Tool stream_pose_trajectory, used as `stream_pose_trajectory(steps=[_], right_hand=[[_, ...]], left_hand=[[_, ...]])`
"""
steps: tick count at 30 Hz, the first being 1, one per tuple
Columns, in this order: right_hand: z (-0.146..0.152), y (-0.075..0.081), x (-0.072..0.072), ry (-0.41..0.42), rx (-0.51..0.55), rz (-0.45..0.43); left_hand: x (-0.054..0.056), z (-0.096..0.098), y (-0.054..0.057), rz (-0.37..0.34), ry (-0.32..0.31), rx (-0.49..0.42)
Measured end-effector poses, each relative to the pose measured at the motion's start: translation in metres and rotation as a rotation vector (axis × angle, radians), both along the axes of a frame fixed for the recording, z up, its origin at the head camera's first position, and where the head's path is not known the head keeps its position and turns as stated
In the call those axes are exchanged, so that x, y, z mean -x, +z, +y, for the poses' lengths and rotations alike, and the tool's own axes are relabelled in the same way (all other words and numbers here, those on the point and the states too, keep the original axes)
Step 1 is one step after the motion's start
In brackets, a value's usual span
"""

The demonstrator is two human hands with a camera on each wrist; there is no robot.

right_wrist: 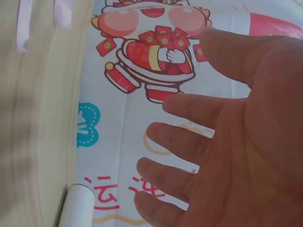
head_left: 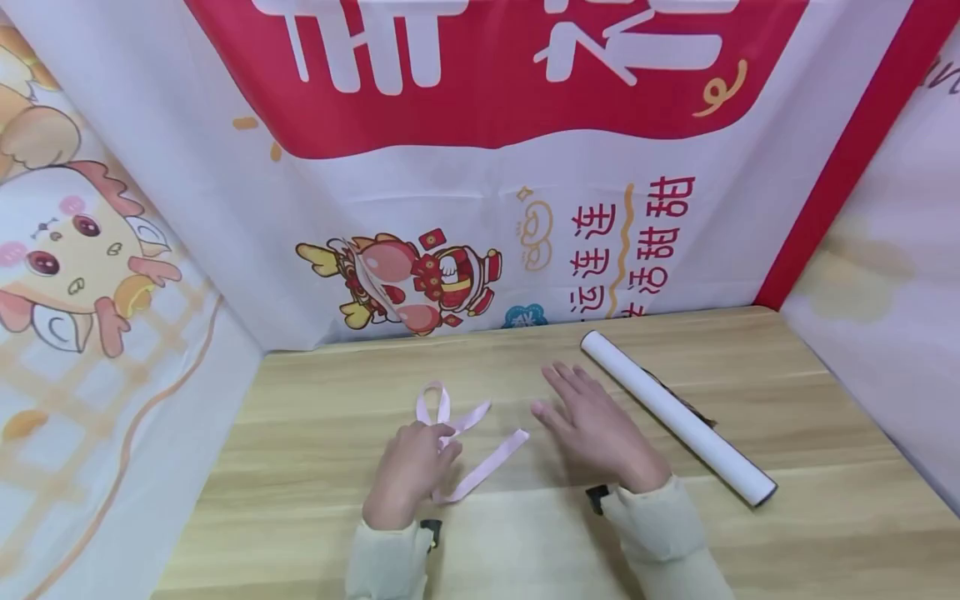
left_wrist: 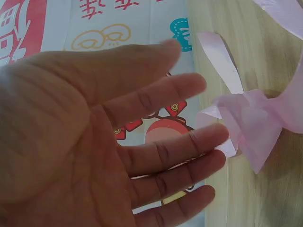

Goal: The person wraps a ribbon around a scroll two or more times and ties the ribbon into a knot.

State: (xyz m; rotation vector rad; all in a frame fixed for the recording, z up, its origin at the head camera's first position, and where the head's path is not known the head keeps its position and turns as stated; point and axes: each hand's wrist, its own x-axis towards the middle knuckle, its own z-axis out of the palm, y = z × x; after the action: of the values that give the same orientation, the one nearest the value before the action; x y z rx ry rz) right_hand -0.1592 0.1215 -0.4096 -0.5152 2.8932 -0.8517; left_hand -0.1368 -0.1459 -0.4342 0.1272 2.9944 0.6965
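2 hands are over the bench (head_left: 525, 550), released and holding nothing: the left hand (head_left: 411, 471) has its loosely extended fingers at the pink ribbon (head_left: 486, 467), contact unclear, while the right hand (head_left: 603, 433) spreads its fingers between that ribbon and a white roll (head_left: 675, 412). Lying on the bench in a loop with loose tails, the ribbon should prove light, limp and slippery, so a pinch at its gathered middle (left_wrist: 255, 111) or a tail tip looks surest. Beyond the bench hangs a printed cloth (head_left: 450, 187).
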Motion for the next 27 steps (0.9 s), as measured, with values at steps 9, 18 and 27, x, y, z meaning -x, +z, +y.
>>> stream_pose_trajectory(steps=[9,18,27], right_hand=[[-0.036,-0.017,0.003,0.172,-0.012,-0.105],[-0.057,-0.028,-0.002,0.237,-0.019,-0.085],[-0.070,-0.028,-0.004,0.236,0.223,-0.095]], left_hand=[[0.010,0.000,0.004,-0.029,-0.019,-0.073],[0.010,0.003,0.008,0.100,-0.002,-0.144],[0.002,0.011,0.023,0.198,0.019,-0.186]])
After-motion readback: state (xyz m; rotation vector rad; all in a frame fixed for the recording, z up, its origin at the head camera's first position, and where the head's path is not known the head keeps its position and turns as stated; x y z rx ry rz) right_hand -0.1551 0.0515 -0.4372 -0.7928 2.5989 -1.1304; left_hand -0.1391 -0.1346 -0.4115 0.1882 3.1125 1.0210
